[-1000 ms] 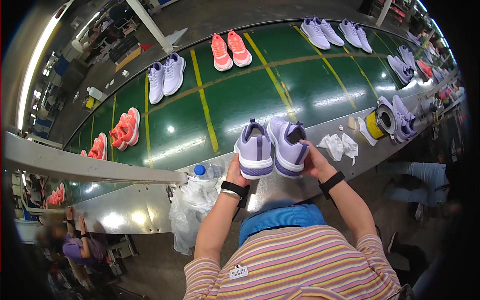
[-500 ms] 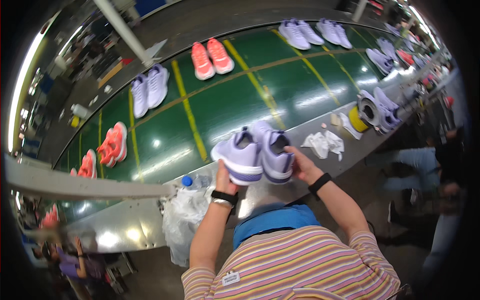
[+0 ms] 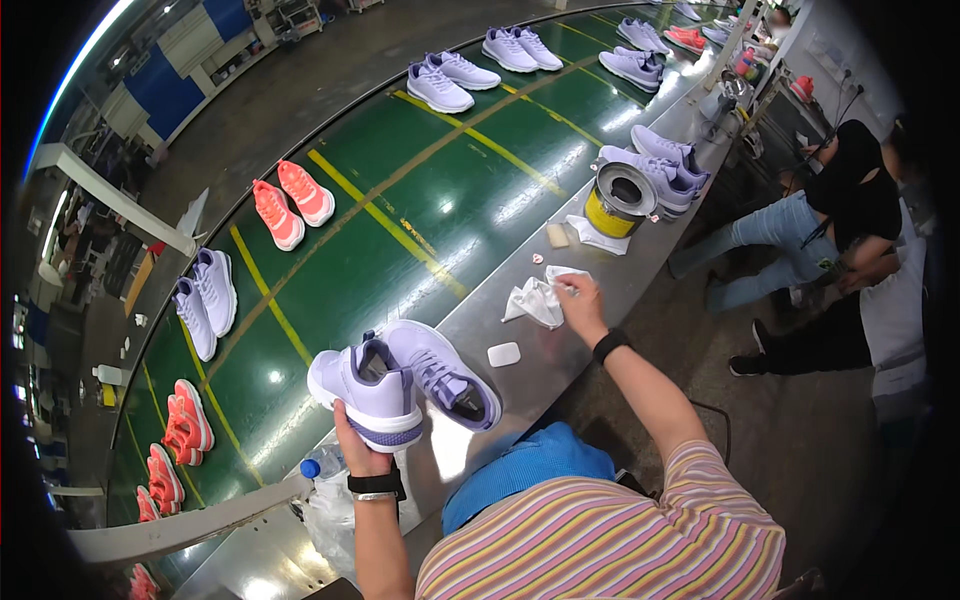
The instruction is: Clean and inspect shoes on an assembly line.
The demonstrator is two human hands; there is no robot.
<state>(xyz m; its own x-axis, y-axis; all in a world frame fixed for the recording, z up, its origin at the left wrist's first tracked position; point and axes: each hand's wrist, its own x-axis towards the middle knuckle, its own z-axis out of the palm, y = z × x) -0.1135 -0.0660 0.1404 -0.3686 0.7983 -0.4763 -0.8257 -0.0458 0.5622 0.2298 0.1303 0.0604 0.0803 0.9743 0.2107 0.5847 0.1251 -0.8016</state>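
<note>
My left hand grips the heel of a lavender sneaker and holds it at the near edge of the green conveyor belt. Its matching lavender sneaker lies right beside it, partly on the steel ledge. My right hand reaches out to the right and pinches a crumpled white cloth lying on that ledge. A small white block sits on the ledge between the shoes and the cloth.
Pairs of coral sneakers and lavender sneakers ride the belt. A yellow open can and more lavender sneakers stand further along the ledge. A seated person works at right. A plastic bag with a bottle hangs below.
My right hand has let go of the right sneaker and moved right to the white cloth. The left hand still holds the left sneaker; the view has swung toward the right.
</note>
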